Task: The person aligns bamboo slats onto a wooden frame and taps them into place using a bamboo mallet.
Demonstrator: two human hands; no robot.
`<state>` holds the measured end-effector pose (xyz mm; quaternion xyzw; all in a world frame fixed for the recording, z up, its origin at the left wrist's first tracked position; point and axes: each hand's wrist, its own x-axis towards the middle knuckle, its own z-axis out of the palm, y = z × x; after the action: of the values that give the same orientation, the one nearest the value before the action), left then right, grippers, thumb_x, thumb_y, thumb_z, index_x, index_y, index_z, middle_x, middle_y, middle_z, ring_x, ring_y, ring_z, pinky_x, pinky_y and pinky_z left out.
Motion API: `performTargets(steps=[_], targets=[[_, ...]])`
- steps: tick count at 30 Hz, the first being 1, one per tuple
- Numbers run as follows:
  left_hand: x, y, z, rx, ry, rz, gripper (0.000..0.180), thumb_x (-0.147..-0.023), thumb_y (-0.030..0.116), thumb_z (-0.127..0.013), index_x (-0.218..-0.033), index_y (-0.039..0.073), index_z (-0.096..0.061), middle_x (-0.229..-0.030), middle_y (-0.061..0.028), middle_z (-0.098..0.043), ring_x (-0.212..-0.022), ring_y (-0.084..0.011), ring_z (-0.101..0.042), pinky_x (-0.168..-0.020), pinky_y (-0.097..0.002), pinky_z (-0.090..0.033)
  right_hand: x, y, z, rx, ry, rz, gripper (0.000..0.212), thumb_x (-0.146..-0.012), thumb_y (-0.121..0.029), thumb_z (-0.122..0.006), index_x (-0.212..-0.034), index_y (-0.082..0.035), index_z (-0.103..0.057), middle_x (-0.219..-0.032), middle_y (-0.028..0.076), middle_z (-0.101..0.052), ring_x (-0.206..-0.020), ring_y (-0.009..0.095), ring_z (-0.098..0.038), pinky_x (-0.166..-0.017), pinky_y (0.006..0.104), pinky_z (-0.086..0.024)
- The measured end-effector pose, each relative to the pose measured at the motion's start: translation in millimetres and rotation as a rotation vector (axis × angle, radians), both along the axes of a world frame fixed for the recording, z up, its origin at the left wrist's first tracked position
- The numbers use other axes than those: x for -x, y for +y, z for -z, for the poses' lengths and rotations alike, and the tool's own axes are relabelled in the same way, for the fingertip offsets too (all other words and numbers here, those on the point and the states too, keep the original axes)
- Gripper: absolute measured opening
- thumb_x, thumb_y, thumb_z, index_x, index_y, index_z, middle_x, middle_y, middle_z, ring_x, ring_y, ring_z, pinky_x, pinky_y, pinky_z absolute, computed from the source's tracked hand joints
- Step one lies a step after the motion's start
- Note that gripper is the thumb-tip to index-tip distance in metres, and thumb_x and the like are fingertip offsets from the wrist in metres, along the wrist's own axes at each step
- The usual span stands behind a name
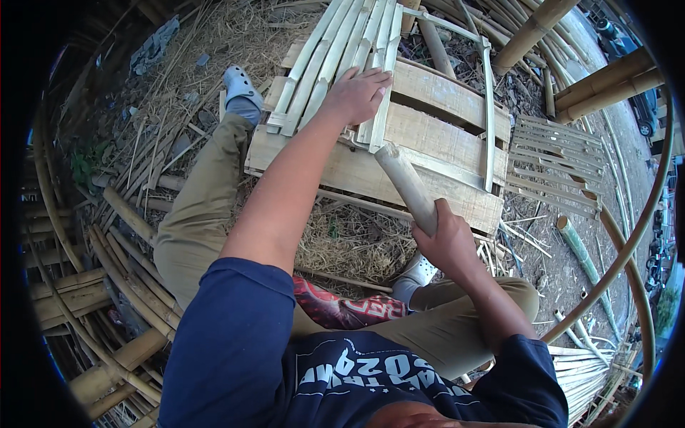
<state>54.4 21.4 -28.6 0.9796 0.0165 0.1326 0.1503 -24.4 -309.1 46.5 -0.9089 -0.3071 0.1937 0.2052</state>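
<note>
1. Centrally, the bamboo slats (pixel 335 60) lie side by side on a wooden pallet (pixel 428 143); the left hand (pixel 354 94) presses flat on them, fingers spread, gripping nothing.
2. Nearby, the right hand (pixel 449 239) is closed around a short bamboo stick (pixel 405 184), its tip touching the slats' near ends.
3. Straw (pixel 349 242) covers the ground below.

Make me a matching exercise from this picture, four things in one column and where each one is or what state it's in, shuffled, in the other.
Things:
1. left hand
2. right hand
3. split bamboo strips
4. grey clog

Places or states:
A. gripped around a short wooden club
B. on the foot of the outstretched leg, on straw-littered ground
C. pressed flat on the bamboo strips
D. lying side by side across the wooden pallet

Pairs: 1-C, 2-A, 3-D, 4-B
</note>
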Motion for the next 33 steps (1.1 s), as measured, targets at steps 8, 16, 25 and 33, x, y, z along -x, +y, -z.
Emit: performTargets(steps=[8,16,25,33], targets=[[3.6,-0.1,-3.8,-0.070,-0.008,0.014,0.047,-0.104,0.020,-0.046,-0.150,0.015,-0.057,-0.160,0.0001,-0.050,-0.152,-0.0165,-0.038,-0.128,-0.0452,-0.025,-11.2,8.1,0.9,0.012,0.017,0.035,0.043,-0.088,-0.026,-0.076,-0.107,0.005,-0.054,-0.081,0.033,-0.069,-0.078,0.052,-0.070,-0.071,0.0559,-0.056],[4.6,-3.1,-6.0,-0.069,-0.020,0.014,0.048,-0.102,0.020,-0.047,-0.149,0.014,-0.058,-0.160,-0.0005,-0.051,-0.153,-0.0166,-0.038,-0.128,-0.0457,-0.026,-10.4,10.1,-4.3,0.032,0.022,0.027,0.043,-0.088,-0.026,-0.076,-0.106,0.007,-0.057,-0.084,0.034,-0.070,-0.080,0.051,-0.071,-0.074,0.0550,-0.057],[3.2,-2.3,-3.7,-0.080,-0.048,0.010,0.048,-0.102,0.020,-0.048,-0.149,0.014,-0.058,-0.159,-0.0012,-0.051,-0.152,-0.0176,-0.040,-0.127,-0.0466,-0.027,-13.1,15.3,-4.4,-0.019,0.058,0.058,0.046,-0.088,-0.028,-0.077,-0.107,0.010,-0.058,-0.086,0.034,-0.070,-0.083,0.051,-0.071,-0.076,0.0530,-0.056],[2.2,-0.5,1.4,-0.087,-0.048,0.004,0.047,-0.103,0.022,-0.049,-0.148,0.014,-0.058,-0.158,0.0015,-0.052,-0.151,-0.0171,-0.040,-0.127,-0.0465,-0.027,-14.8,22.5,-18.0,0.037,0.119,0.059,0.047,-0.090,-0.029,-0.075,-0.108,0.011,-0.059,-0.091,0.036,-0.070,-0.087,0.049,-0.072,-0.077,0.0520,-0.056]])
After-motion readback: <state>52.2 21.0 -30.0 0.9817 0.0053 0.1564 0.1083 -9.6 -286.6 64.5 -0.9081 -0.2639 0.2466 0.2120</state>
